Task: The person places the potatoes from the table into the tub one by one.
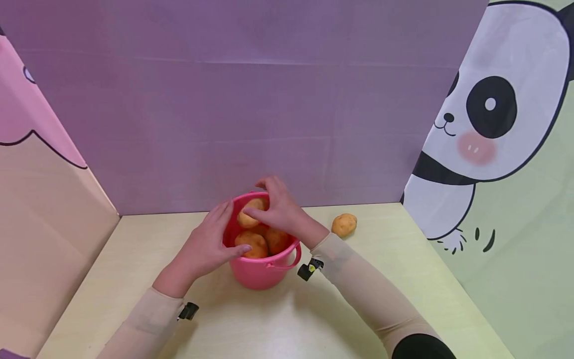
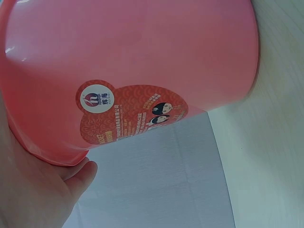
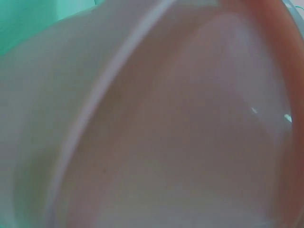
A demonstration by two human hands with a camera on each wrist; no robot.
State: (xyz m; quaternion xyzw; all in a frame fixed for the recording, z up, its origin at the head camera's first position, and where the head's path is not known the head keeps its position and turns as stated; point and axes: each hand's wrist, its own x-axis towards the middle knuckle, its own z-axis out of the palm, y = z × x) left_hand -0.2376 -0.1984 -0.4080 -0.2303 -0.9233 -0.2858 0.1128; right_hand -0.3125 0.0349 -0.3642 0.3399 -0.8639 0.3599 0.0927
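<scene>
A pink bucket (image 1: 258, 274) stands upright on the table with several potatoes (image 1: 252, 244) inside. My left hand (image 1: 207, 244) grips its left rim, the thumb over the near edge; in the left wrist view the hand (image 2: 38, 185) holds the rim beside the bucket's printed label (image 2: 133, 114). Over the bucket's far right side, my right hand (image 1: 282, 212) holds an upper potato (image 1: 253, 212). Its thumb lies across that potato and its fingers arch over the far side, partly hidden. Blurred pink surfaces fill the right wrist view.
One loose potato (image 1: 344, 225) lies on the pale wooden table (image 1: 242, 329), right of the bucket near the back edge. The bucket's pink handle (image 1: 291, 262) hangs at its right side. A purple wall (image 1: 269, 109) stands behind, and a panda-printed wall (image 1: 515, 224) rises at right.
</scene>
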